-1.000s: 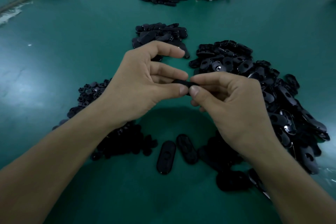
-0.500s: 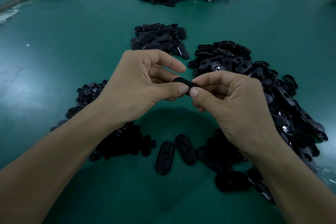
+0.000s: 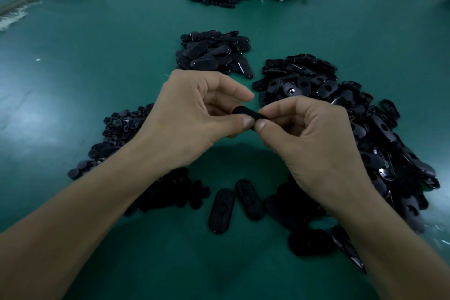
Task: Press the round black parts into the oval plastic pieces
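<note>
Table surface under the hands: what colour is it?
The table is plain teal green, seen best in the head view.

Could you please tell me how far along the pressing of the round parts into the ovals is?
Likely done: the small heap beyond the hands, unconfirmed. In hand: left hand and right hand pinch one black piece. Left: the large heap of oval pieces with open holes at right and the heap of round parts at left, so most remains.
</note>
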